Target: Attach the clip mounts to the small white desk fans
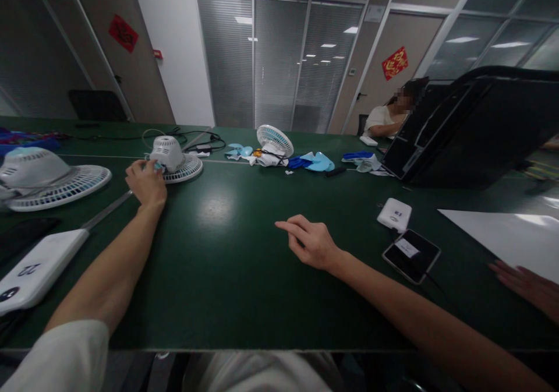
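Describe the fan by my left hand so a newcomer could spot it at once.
On the green table, look left to your left hand. The white fan at its fingers lies grille-down. It sits between a bigger-looking, face-down fan and a farther fan whose grille tilts up.

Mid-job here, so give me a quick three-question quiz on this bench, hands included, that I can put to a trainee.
1. True or false: the right hand is clutching a power cable.
2. Which is nearest the left hand?
a) the large white sheet
b) a white fan
c) the black-topped device
3. Fill in the blank: the tabletop is dark ____.

Key: 1 false; 2 b; 3 green
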A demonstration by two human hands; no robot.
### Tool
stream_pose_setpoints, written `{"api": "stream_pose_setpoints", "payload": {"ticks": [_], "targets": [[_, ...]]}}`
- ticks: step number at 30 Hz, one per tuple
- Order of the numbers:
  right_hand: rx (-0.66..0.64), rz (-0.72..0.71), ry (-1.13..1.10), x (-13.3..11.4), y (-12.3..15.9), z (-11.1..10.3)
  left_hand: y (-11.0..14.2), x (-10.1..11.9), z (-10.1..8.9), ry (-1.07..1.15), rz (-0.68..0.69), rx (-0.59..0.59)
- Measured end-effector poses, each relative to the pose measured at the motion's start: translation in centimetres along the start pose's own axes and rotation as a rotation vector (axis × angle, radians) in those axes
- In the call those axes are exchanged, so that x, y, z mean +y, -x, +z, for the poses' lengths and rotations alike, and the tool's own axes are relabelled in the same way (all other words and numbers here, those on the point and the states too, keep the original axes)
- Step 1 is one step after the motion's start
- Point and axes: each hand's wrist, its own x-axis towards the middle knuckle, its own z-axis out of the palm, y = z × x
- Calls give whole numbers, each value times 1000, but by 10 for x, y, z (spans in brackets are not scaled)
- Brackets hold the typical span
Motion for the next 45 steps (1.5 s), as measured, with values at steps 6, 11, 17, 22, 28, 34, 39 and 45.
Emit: {"api": "stream_pose_setpoints", "payload": {"ticks": [6, 11, 17, 22, 28, 34, 39, 45], "targets": [[-2, -1, -2, 0, 0, 0, 3, 13, -1, -14, 102, -7], [-9, 3, -22, 0, 0, 1, 5, 19, 2, -21, 171, -18], [-3, 2, 3, 1, 0, 0, 3, 14, 2, 66, -108, 65], [-11, 0, 0, 0, 0, 0, -7, 1, 3, 98, -385, 32], [-17, -6, 25, 1, 0, 0, -13, -9, 11, 132, -438, -40], [-26, -3, 14, 2, 1, 1, -15, -12, 17, 139, -371, -130], [-40, -6, 2, 2, 1, 2, -19, -15, 23, 106, -332, -216], [-53, -12, 27, 2, 2, 2, -22, -22, 31, 45, -306, -252]]}}
